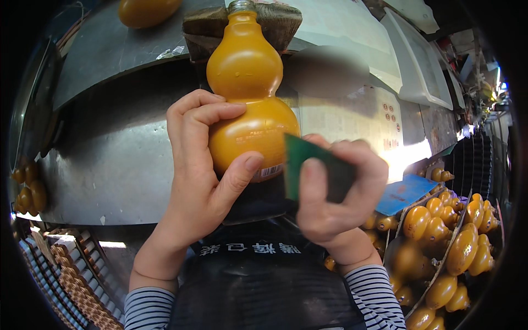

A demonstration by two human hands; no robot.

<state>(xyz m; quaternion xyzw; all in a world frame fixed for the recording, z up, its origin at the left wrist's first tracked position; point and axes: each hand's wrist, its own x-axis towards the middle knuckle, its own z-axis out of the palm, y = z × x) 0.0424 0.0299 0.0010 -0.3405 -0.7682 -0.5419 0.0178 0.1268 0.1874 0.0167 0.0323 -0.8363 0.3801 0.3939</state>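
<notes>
A yellow gourd-shaped bottle [246, 66] lies with its threaded neck pointing away from me, the neck resting on a wooden block [280, 25]. Round the left side of its lower bulb my left hand [201, 148] is closed, the thumb near a barcode on the base end. Pinched between thumb and fingers, a dark green flat squeegee-like piece [296, 165] is in my right hand [344, 187]. One edge of that piece is close beside the bottle's lower right side; whether it touches cannot be made out.
Several more yellow gourd bottles [465, 250] stand in divided boxes at lower right, beneath a blue sheet [407, 193]. Another yellow bottle [148, 11] lies on the metal table [110, 71]. A white plastic tray [423, 60] sits at right. Stacked rolls or tubes [77, 275] fill the lower left.
</notes>
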